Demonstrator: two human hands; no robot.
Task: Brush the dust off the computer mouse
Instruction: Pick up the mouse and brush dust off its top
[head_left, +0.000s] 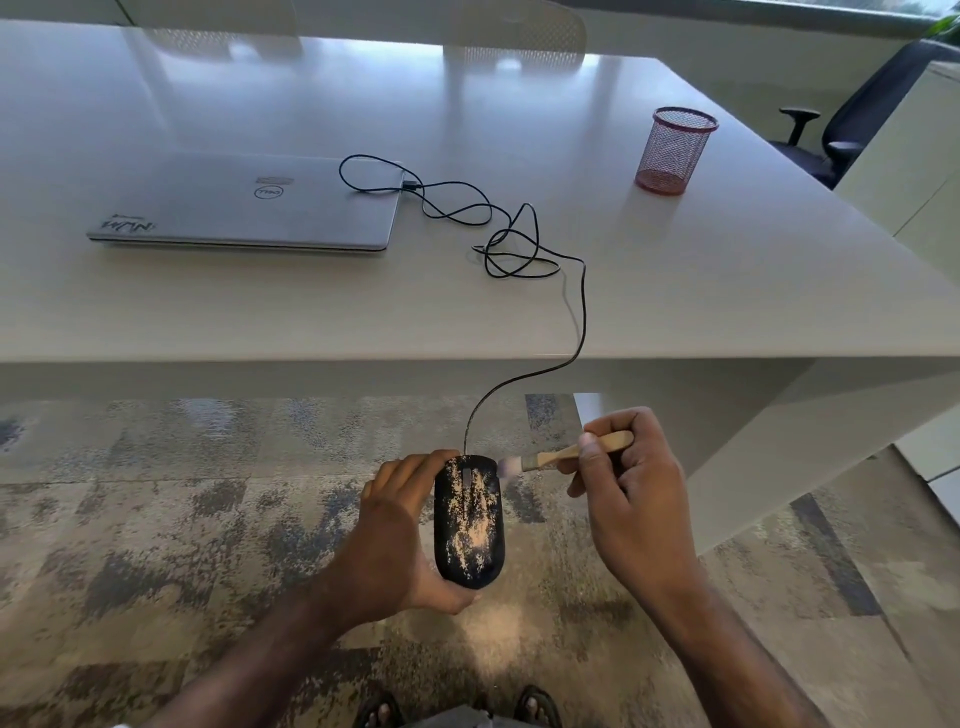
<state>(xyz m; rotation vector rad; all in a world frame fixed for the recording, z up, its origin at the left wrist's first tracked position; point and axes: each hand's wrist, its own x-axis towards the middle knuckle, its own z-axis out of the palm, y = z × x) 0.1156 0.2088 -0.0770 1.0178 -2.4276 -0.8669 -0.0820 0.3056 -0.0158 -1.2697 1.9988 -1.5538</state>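
Below the near edge of the tabletop (675, 291), over the mottled carpet (182, 519), I am holding the computer mouse (469, 521) up in my left hand (400, 535). The fingers (415, 462) of that hand are curling round its left flank and far end, with the palm cupping the near end from beneath. The mouse is lying with its long axis running near to far, the cable (524, 244) leaving its far tip and climbing over the table edge toward the closed silver laptop (249, 205).

My right hand (631, 499) is gripping the pale wooden handle of a small brush (561, 456), fingers closed round it pen-fashion. The brush is pointing left, and its light bristle tuft is sitting just beside the mouse's far right shoulder; whether it is touching, I cannot tell. So the dirty surface is lying to the left of and nearer than the bristles, and I judge the sweep should be travelling along the long axis toward me.

The mouse is a smooth, rounded black shell, blotched all over with tan powdery dust. A red wire-mesh pen cup (675, 150) is standing far right on the matte white tabletop.
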